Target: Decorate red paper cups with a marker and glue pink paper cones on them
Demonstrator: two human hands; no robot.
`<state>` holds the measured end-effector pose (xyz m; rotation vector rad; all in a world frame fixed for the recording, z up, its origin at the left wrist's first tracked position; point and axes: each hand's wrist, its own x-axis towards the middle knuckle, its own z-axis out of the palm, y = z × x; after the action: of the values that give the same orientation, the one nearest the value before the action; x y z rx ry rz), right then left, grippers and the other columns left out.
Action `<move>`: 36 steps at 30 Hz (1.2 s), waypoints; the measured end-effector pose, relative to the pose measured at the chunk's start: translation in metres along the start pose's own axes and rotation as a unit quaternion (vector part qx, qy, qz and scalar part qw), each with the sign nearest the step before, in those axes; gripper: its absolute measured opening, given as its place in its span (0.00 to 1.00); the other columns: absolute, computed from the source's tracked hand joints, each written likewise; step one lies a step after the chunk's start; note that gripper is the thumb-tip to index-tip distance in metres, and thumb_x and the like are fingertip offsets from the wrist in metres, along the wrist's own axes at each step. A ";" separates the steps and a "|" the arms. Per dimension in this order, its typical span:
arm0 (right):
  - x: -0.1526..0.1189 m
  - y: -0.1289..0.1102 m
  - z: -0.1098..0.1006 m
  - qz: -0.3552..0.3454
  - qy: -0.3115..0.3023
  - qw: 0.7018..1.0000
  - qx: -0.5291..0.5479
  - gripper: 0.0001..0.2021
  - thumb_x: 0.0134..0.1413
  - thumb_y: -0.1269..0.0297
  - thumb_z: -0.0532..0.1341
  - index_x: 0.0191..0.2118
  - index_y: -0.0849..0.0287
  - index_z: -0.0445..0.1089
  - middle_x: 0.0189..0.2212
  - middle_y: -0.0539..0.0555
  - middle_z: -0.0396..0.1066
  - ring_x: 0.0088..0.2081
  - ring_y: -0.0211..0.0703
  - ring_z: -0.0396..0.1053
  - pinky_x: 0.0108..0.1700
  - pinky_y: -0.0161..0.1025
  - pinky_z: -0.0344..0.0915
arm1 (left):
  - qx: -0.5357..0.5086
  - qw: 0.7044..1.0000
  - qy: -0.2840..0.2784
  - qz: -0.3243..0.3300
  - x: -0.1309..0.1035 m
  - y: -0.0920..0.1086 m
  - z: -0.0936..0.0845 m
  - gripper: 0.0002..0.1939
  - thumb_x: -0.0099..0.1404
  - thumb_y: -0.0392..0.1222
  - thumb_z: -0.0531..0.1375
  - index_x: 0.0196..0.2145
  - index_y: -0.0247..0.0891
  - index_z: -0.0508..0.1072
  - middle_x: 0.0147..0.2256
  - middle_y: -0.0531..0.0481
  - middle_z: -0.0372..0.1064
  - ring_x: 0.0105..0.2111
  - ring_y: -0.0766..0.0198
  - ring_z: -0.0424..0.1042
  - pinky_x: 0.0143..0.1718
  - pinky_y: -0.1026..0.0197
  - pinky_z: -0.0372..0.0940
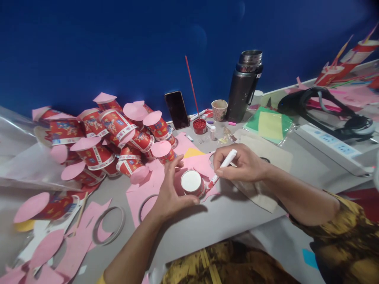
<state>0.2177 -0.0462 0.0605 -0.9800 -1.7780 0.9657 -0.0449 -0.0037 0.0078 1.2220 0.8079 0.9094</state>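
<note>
A red paper cup (204, 188) stands upside down on the table, its pale round base (191, 181) facing up. My left hand (170, 193) curves beside it with thumb and fingers spread apart, apparently not gripping it. My right hand (241, 163) is closed around a white marker-like pen (228, 158), held slanted just right of the cup. A red and white piece (212, 182) shows below those fingers; whether it belongs to the pen, I cannot tell. Pink paper (137, 203) lies under and left of the cup, with a tape roll (145, 209) partly behind my left wrist.
Several red cups with pink paper discs (99, 156) are heaped at the left. Another tape roll (109, 225) lies nearer. Along the blue wall stand a phone (177, 110), a red pot (199, 126) and a dark flask (244, 88). A power strip (328, 148) is at the right.
</note>
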 end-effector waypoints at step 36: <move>-0.009 -0.006 0.020 -0.042 0.045 0.998 -0.022 0.03 0.58 0.70 0.65 0.33 0.57 0.75 0.22 0.49 0.73 0.21 0.36 0.65 0.24 0.35 0.58 | -0.173 0.982 -0.034 -0.073 0.007 0.005 -0.002 0.26 0.49 0.40 0.72 0.48 0.36 0.78 0.39 0.44 0.82 0.35 0.52 0.80 0.42 0.52 0.73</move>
<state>0.2009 -0.0613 0.0564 -0.9535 -1.7571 0.8192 -0.0441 0.0036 0.0124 0.8726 0.6441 0.8420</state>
